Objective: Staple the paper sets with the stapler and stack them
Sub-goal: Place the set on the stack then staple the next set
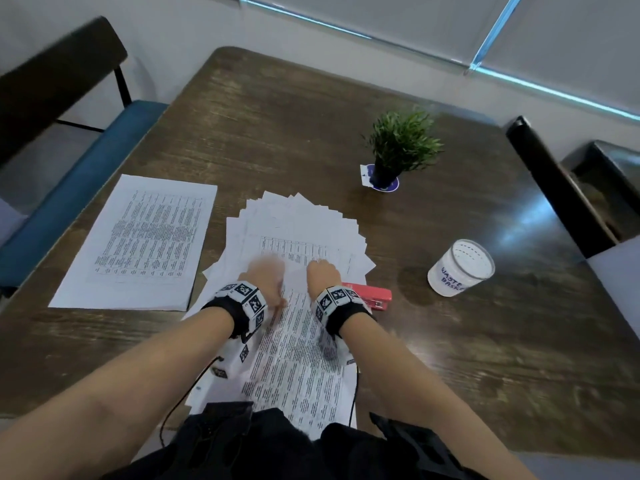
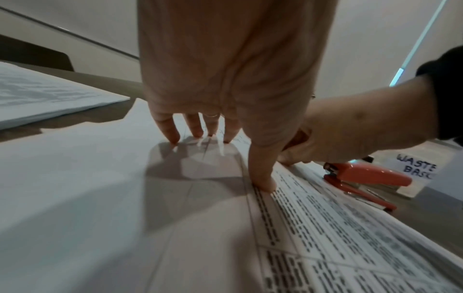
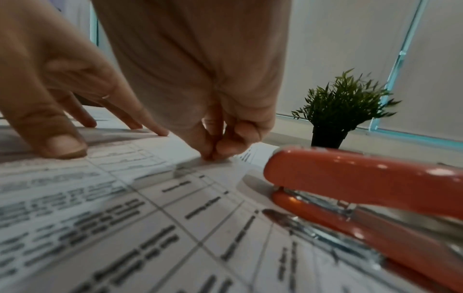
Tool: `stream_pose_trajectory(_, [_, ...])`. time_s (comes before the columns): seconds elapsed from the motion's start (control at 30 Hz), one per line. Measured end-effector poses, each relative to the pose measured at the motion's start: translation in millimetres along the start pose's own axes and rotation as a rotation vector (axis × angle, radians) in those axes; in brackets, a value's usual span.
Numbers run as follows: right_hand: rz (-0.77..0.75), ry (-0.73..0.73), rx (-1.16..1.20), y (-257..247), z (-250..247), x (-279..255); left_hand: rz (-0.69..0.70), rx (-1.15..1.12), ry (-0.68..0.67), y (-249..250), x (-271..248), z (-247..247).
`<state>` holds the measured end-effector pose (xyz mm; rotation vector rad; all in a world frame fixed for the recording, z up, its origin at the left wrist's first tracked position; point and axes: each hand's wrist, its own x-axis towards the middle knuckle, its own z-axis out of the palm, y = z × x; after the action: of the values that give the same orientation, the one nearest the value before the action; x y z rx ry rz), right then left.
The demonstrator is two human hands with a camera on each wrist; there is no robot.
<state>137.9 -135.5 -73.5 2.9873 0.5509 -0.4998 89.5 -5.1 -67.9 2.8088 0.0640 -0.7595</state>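
A fanned heap of thin white printed sheets (image 1: 298, 233) lies in the middle of the dark, grainy wooden worktop (image 1: 450, 358), with one table-printed sheet (image 1: 298, 358) on top reaching toward me. My left hand (image 1: 266, 275) stands on the heap on straight, spread fingertips (image 2: 172, 136), holding nothing. My right hand (image 1: 323, 271) has its fingers curled together, pinching the top sheet near its far edge. One glossy red stapler (image 1: 372, 296) with a metal underside rests just right of my right wrist, partly on the papers. A second, squared stack of printed pages (image 1: 138, 244) lies to the left, apart. Beyond stand one small leafy plant in a black pot (image 1: 398, 147) and one white cylindrical cup (image 1: 460, 268) lettered by hand.
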Motion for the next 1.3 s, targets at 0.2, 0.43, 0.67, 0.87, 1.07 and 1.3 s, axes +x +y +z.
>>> stream_pose_trajectory(0.2, [0.077,-0.088,0.284,11,-2,2,-0.054,-0.059,-0.030,6,3,7])
stream_pose_trajectory(0.43, [0.077,-0.021,0.451,21,-6,-7,-0.116,-0.269,0.176,10,11,7])
stream_pose_trajectory(0.67, [0.068,0.105,0.239,12,3,-20,-0.029,-0.563,0.326,19,19,-5])
stream_pose_trajectory(0.87, [0.096,0.042,0.328,13,-11,-15,-0.121,-0.621,0.451,28,12,-2])
stream_pose_trajectory(1.07, [0.121,0.335,0.341,22,-27,-24,-0.058,-0.703,0.562,44,10,-38])
stream_pose_trajectory(1.3, [0.021,0.614,0.747,33,-63,-17,0.046,-0.644,0.623,52,5,-98])
